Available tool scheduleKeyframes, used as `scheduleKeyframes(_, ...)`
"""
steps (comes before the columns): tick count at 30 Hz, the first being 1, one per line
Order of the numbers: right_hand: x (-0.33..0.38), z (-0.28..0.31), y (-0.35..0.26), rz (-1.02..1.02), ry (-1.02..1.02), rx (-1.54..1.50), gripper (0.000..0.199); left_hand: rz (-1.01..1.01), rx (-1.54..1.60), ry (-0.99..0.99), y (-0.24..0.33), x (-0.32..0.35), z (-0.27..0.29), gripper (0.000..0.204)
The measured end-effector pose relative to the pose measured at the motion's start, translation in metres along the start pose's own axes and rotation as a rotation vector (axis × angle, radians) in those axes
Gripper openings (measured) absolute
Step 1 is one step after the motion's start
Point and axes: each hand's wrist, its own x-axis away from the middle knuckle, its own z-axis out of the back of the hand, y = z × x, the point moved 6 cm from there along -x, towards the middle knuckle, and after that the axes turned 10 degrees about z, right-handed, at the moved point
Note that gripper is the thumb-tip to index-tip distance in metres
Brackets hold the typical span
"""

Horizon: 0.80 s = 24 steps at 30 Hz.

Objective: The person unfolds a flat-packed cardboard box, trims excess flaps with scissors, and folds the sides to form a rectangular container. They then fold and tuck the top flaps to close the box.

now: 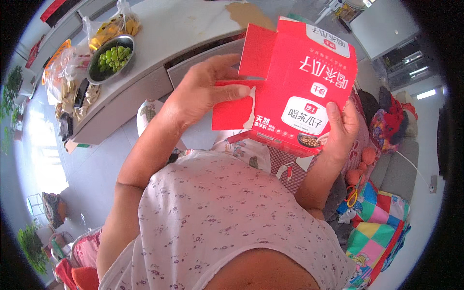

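Red cardboard box (286,79) held up in the air in front of the person's patterned top (212,198), clear of any table, its broad printed face turned up towards the wearer, presumably so the flaps can be seen and reached. Right hand (342,126) closed on the far side edge near a lower corner: thumb flat across the front, other fingers mostly out of sight; it seems to bear most of the weight, which would leave the other hand freer. Left hand (205,84) at the open end, thumb lying over the lower flap (232,108), fingers running behind the upper flap (257,50); fingertips hidden, so I cannot tell whether it pinches or merely rests there. A pale, ragged strip (252,108) beside the thumb looks like torn card, perhaps why the thumb sits just there. Off to the left, on the white counter (176,24), a metal bowl (122,75) keeps green grapes (115,59) together, near a thin plastic bag (128,20); all well apart from the hands. To the right, a patchwork cloth (369,229), bright squares, lies by the grey seat, likely put aside to leave the lap free
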Motion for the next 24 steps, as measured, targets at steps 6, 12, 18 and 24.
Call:
scheduleKeyframes(6,-0.002,-0.002,-0.002,-0.123,0.038,-0.067,0.023,0.297,0.422,-0.122,-0.011,0.011,-0.015,0.030)
scheduleKeyframes(12,0.000,0.000,0.010,-0.225,0.009,-0.134,0.030,0.327,0.386,-0.111,-0.011,0.016,-0.019,0.030)
scheduleKeyframes(18,0.004,-0.005,0.011,-0.263,0.078,-0.151,0.034,0.321,0.461,-0.176,-0.008,0.017,-0.024,0.033)
scheduleKeyframes(24,0.007,-0.005,0.011,-0.253,0.037,-0.138,0.031,0.328,0.499,-0.177,-0.008,0.019,-0.024,0.032)
